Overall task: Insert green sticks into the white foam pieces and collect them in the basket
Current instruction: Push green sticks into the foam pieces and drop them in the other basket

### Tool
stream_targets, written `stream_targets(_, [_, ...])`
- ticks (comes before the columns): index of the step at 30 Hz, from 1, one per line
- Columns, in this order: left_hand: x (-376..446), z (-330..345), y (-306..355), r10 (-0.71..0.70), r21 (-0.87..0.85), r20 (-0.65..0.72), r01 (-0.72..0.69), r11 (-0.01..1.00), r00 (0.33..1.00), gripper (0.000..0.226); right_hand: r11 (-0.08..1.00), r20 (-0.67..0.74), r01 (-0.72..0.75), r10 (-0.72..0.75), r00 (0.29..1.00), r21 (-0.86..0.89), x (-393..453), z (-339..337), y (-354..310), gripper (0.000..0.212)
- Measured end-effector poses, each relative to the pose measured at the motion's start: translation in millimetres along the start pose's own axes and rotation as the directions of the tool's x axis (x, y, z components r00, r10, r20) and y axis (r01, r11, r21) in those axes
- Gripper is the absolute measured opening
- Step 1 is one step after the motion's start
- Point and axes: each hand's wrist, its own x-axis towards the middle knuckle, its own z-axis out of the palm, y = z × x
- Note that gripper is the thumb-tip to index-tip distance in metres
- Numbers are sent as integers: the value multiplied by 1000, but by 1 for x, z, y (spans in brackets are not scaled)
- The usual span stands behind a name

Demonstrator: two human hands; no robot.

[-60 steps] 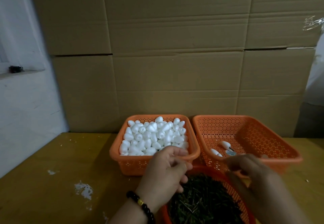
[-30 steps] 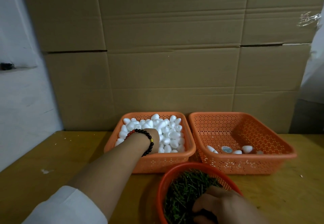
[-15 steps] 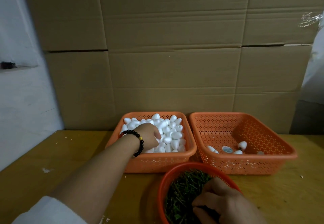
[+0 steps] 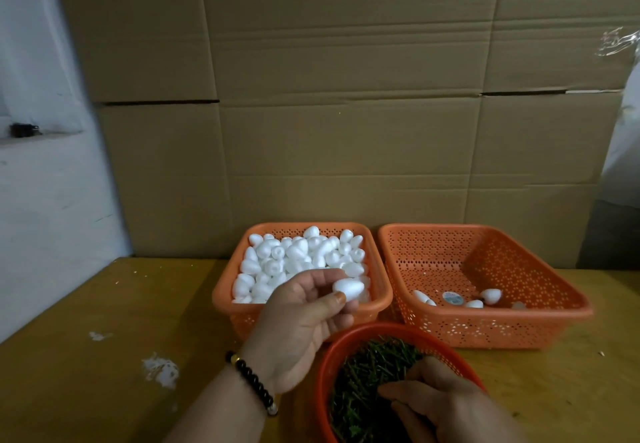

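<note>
Foam first: left hand (image 4: pixel 304 324) pinches one white egg-shaped foam piece (image 4: pixel 348 290) btwn thumb and fingertips, raised over the near rim of the orange perforated basket full of loose white foam pieces (image 4: pixel 375 298). Piece's long axis runs roughly left-right w/ a slight tilt; which end is the narrow one, can't tell. Right hand (image 4: pixel 446 404) sits lower and nearer the body, fingers curled down into the round red mesh basket of short green sticks (image 4: pixel 367 373); whether it has a stick pinched, can't tell, fingertips are buried. Key relation: foam sits up and to the left of the right hand, near, w/ only the red basket's far rim btwn them. So the stick prob. has to come up and leftward, lined w/ the foam's long axis, or the left hand turns the piece to face it. Left hand is nearer the foam supply; right hand nearer the sticks and nearer the orange perforated collection basket (image 4: pixel 568 311), which sits beyond and right of it, holding only a few white pieces at its near wall, lots of room inside. Yellow wooden tabletop (image 4: pixel 86 373) left of the left hand shows white crumbs.
</note>
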Motion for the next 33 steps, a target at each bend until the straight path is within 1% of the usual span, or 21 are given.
stream_targets(1, [-3, 1, -1, -10, -48, 13, 11, 999, 1000, 27, 1000, -4, 15, -15, 1000, -18, 0, -1, 1, 28])
stream_targets(3, [-7, 4, -3, -18, -111, 27, 21, 994, 999, 32, 993, -54, 24, -30, 998, -115, 1, -2, 3, 16])
stream_targets(5, [-9, 6, -3, -27, -160, 24, 31, 987, 999, 35, 996, -34, 1, -4, 999, -90, 3, -2, -1, 24])
stream_targets(6, [-9, 7, -3, -33, -173, 20, 36, 984, 999, 36, 995, -62, -1, -5, 998, -95, 3, -2, 0, 25])
stream_targets(9, [-10, 10, -3, -44, -180, 7, 45, 983, 999, 37, 984, -165, -4, -25, 986, -175, 3, -2, 0, 4])
stream_targets(10, [-10, 11, -4, -48, -183, 0, 47, 982, 999, 38, 984, -172, 2, -34, 985, -180, 4, -2, -1, 10])
stream_targets(12, [-11, 13, -6, -58, -200, -7, 55, 978, 998, 38, 992, -170, -5, -16, 985, -125, 4, 2, 1, 5])
stream_targets(13, [-12, 13, -7, -65, -213, -4, 63, 975, 998, 37, 995, -168, -9, -9, 986, -102, 4, 2, 1, 7])
stream_targets(15, [-13, 14, -7, -80, -230, 19, 82, 970, 997, 29, 998, -162, 11, -22, 987, -67, 3, 4, 3, 1])
stream_targets(17, [-15, 15, -7, -93, -229, 55, 103, 968, 994, 24, 994, -196, 15, -37, 980, -112, 3, 2, 0, 15])
stream_targets(18, [-16, 16, -7, -103, -232, 66, 115, 966, 993, 25, 991, -216, 8, -37, 976, -135, 4, 0, -1, 17])
stream_targets(20, [-17, 17, -6, -129, -265, 60, 141, 954, 990, 26, 990, -235, 17, -50, 971, -140, 4, 3, 0, 7])
stream_targets(21, [-17, 17, -6, -139, -281, 54, 148, 948, 989, 27, 993, -219, 17, -42, 975, -114, 3, 6, 4, 10])
stream_targets(24, [-19, 17, -5, -164, -275, 67, 176, 945, 984, 25, 999, -134, 21, -25, 991, -35, 1, 11, 10, 32])
stream_targets(25, [-20, 18, -4, -173, -270, 76, 188, 944, 982, 23, 1000, -119, 19, -20, 993, -10, 1, 12, 11, 34])
stream_targets(27, [-21, 19, -5, -185, -281, 76, 199, 939, 980, 25, 999, -131, 34, -32, 991, 12, 1, 12, 10, 28])
stream_targets(30, [-22, 22, -5, -191, -333, 75, 206, 920, 979, 24, 997, -221, 69, -71, 973, -16, 2, 12, 10, 5])
stream_targets(32, [-22, 24, -4, -195, -355, 82, 212, 910, 977, 20, 998, -239, 63, -66, 969, -20, 0, 12, 7, 18])
stream_targets(33, [-22, 25, -4, -199, -364, 81, 215, 906, 977, 19, 998, -244, 60, -64, 968, -22, 0, 14, 8, 20])
